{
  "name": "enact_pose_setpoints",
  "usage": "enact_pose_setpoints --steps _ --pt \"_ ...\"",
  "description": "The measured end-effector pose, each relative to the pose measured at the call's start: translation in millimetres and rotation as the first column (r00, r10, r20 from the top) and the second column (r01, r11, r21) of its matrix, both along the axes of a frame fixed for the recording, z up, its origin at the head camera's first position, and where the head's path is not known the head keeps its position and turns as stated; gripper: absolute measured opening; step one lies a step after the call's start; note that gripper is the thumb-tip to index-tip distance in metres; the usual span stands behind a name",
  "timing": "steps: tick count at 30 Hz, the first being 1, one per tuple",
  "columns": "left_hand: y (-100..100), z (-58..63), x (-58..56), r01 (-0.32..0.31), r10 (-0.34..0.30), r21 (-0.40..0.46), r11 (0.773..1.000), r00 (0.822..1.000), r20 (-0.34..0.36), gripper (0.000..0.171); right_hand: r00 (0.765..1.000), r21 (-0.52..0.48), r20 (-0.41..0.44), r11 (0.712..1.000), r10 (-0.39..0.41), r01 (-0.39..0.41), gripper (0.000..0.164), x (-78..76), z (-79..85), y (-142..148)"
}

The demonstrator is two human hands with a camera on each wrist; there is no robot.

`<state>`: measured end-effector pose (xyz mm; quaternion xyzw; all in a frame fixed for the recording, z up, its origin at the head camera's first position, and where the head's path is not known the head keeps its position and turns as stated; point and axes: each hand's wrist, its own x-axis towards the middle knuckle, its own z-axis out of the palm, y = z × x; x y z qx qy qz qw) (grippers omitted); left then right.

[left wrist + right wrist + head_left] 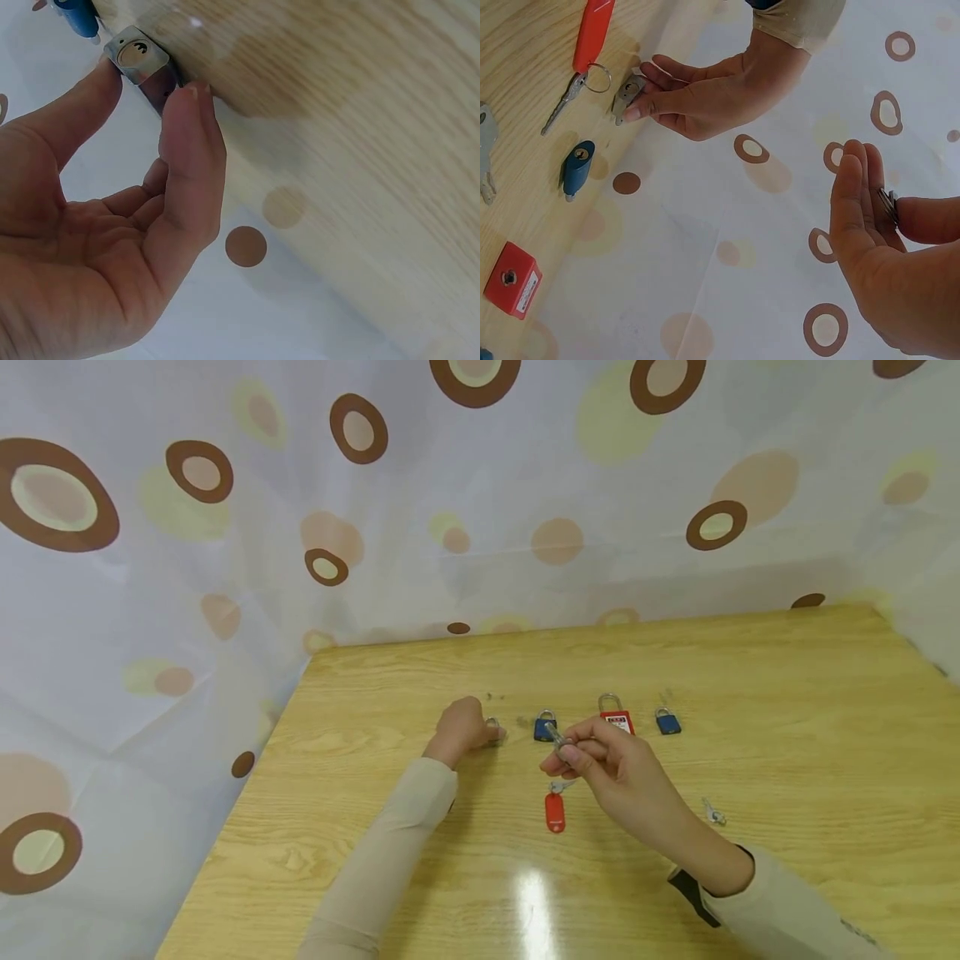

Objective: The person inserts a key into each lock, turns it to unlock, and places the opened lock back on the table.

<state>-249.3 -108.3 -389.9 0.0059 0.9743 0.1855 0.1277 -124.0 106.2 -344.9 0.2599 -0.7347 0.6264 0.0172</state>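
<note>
My left hand (467, 727) pinches a small silver padlock (141, 56) between thumb and fingers, low over the table. Its keyhole end faces the camera in the left wrist view, and the shackle points away. My right hand (626, 777) is raised over the table and holds small metal keys (889, 206) between thumb and fingers. One key blade (554, 733) sticks out forward from that grip, toward a blue padlock (545, 728) lying behind it. In the right wrist view, the left hand (705, 96) appears with the silver padlock (628, 94) at its fingertips.
To the right lie a red padlock (615, 720) with a white label and another blue padlock (668, 722). A red key tag (555, 812) with a key rests nearer me. Loose keys (714, 812) lie at the right. A dotted cloth (420, 493) hangs behind the wooden table (360, 693).
</note>
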Motion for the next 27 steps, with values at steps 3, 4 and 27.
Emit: enact_pose_setpoints --steps 3,4,27 --pt "2 -0.1 -1.1 -0.009 0.009 -0.005 1.000 1.000 -0.001 0.036 1.000 0.006 -0.005 1.000 -0.003 0.004 0.009 0.0 1.2 0" --pt "2 -0.1 -1.2 -0.010 0.010 -0.002 1.000 1.000 0.000 0.036 1.000 0.010 -0.004 1.000 -0.007 0.007 0.009 0.1 1.4 0" --pt "9 -6.4 2.0 -0.081 0.090 0.181 0.980 0.995 -0.043 0.032 1.000 0.004 -0.002 1.000 -0.026 0.026 0.008 0.4 3.8 2"
